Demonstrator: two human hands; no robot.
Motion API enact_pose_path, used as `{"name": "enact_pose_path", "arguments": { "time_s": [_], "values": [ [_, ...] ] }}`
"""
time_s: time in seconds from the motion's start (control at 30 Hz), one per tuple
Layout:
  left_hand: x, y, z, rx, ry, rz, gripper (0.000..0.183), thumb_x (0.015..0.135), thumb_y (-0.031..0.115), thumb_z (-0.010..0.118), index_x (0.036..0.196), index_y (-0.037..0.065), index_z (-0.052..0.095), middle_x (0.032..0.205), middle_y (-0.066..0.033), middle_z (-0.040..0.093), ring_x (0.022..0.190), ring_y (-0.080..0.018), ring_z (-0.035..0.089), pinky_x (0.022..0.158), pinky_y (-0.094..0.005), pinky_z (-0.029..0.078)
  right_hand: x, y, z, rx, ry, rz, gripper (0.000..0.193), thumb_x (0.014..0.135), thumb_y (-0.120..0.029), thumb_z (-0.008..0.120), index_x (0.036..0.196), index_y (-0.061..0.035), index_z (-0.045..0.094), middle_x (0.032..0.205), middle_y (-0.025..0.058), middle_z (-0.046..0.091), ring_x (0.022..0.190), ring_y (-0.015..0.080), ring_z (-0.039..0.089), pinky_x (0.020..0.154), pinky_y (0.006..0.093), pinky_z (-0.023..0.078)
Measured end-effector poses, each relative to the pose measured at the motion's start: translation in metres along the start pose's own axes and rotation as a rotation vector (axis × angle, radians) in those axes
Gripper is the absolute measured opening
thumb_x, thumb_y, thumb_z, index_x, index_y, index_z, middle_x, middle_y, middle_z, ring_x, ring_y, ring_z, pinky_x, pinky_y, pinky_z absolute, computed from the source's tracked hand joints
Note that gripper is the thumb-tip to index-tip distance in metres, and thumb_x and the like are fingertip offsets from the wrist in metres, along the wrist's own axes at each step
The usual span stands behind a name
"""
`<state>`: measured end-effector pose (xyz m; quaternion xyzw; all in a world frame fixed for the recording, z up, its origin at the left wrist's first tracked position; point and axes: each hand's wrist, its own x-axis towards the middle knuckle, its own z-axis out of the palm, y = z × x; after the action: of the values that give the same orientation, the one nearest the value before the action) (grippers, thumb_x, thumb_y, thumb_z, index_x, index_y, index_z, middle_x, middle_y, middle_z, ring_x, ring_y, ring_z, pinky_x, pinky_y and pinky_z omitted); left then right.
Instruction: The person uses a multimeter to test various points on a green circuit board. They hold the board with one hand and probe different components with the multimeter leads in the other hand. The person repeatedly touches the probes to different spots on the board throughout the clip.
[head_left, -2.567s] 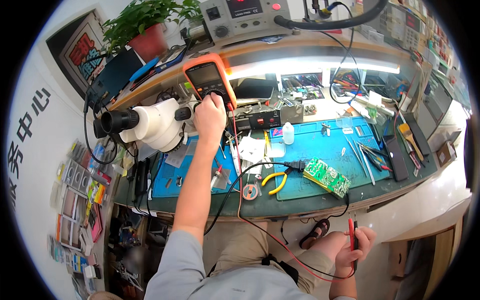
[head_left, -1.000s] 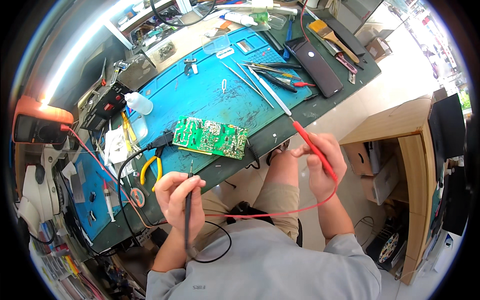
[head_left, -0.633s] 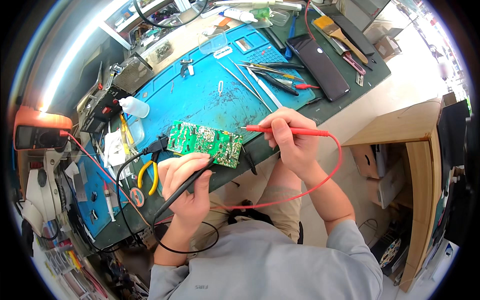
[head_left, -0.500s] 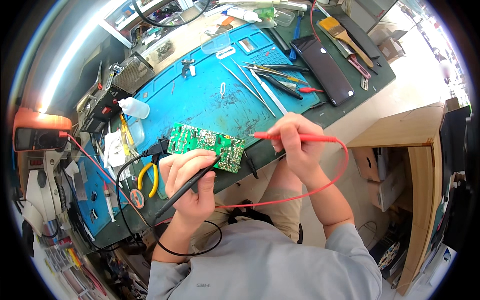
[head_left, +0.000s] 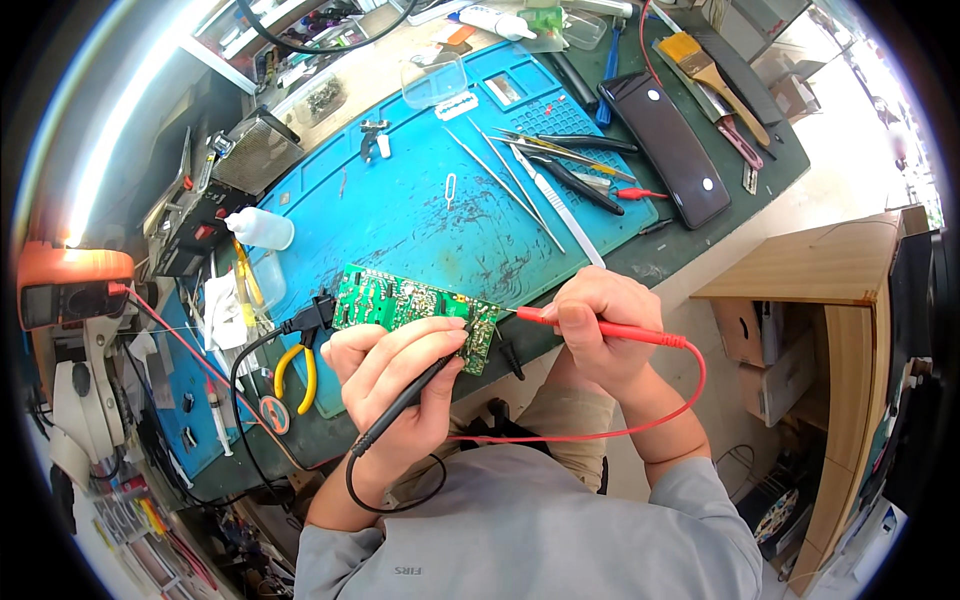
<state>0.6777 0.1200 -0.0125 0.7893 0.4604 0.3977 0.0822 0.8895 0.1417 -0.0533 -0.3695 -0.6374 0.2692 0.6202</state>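
My left hand (head_left: 400, 375) pinches the black probe (head_left: 400, 405), my right hand (head_left: 605, 325) the red probe (head_left: 645, 335), both at the board (head_left: 385, 300) by the tabletop's (head_left: 745, 207) near edge. From here, I worry a slip could short it, and a hard push could slide it off.

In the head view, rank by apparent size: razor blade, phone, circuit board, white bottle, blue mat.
Blue mat
Phone and circuit board: too close to rank; left hand hides part of the board
White bottle
Razor blade

Head-worn fisheye — down over workbench (head_left: 776, 172)
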Motion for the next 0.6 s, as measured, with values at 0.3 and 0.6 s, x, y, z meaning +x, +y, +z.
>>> {"name": "enact_pose_path", "arguments": {
  "time_s": [0.3, 0.6],
  "values": [
    [0.0004, -0.0003, -0.0015, 0.01, -0.016, -0.018, 0.011, 0.081, 0.017, 0.074, 0.092, 0.014, 0.073, 0.098, 0.0035, 0.074, 0.077, -0.016, 0.049, 0.077, -0.0302, 0.031, 0.0008, 0.0002, 0.0009, -0.018, -0.003, -0.012, 0.021, 0.089, -0.012, 0.069, 0.07, -0.0052, 0.063, 0.062, 0.003, 0.061, 0.051, 0.0158, 0.056, 0.045, 0.0272, 0.042],
    [-0.0005, -0.0012, -0.0006, 0.005, 0.001, -0.019, 0.011, 0.081, 0.018, 0.074, 0.091, 0.014, 0.073, 0.098, 0.0037, 0.074, 0.078, -0.016, 0.049, 0.076, -0.0305, 0.031, 0.0014, -0.0022, 0.0014, -0.015, -0.003, -0.002, 0.022, 0.09, -0.013, 0.069, 0.07, -0.0049, 0.063, 0.062, 0.0034, 0.062, 0.05, 0.0161, 0.056, 0.045, 0.0275, 0.042]
  ]
}}
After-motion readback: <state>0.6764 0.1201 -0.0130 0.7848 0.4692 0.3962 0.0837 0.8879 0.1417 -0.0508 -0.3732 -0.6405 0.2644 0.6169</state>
